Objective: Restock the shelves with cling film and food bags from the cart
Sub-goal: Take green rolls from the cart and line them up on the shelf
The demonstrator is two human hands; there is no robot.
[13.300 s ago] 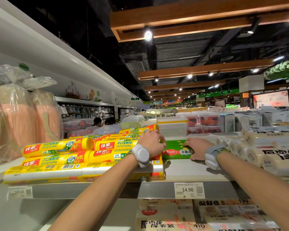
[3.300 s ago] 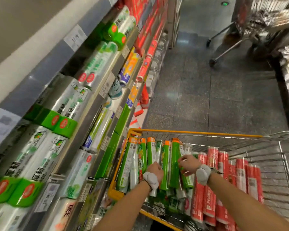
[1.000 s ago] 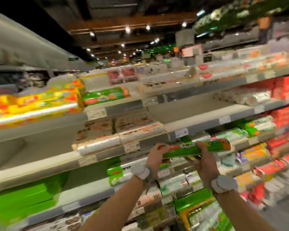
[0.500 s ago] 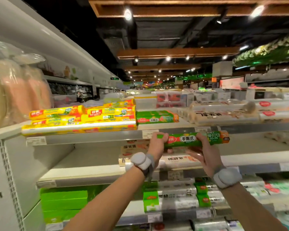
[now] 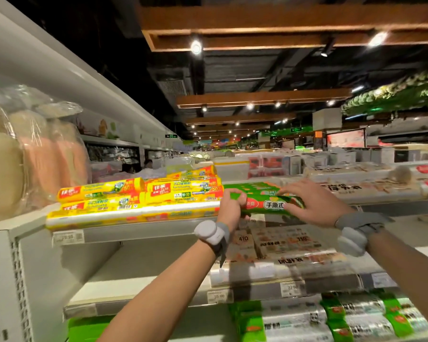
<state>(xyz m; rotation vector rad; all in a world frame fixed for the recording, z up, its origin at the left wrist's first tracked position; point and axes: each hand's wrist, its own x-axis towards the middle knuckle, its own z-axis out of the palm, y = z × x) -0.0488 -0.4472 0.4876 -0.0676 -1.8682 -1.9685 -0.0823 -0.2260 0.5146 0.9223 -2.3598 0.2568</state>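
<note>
Left hand (image 5: pixel 230 206) grips green roll (image 5: pixel 269 205); right hand (image 5: pixel 314 203) seemingly rests atop.

- The left hand (image 5: pixel 231 206) curls round the green roll (image 5: pixel 272 206), and the roll's left end is lost inside the fingers.
- The right hand (image 5: pixel 314 203) covers the roll's right end. Gripping or just resting on top? Can't tell.
- The price tag (image 5: pixel 68 236) on the shelf edge has digits too smeared to read.
- The wrapped bundles (image 5: pixel 3 164) at far left run off the frame.
</note>
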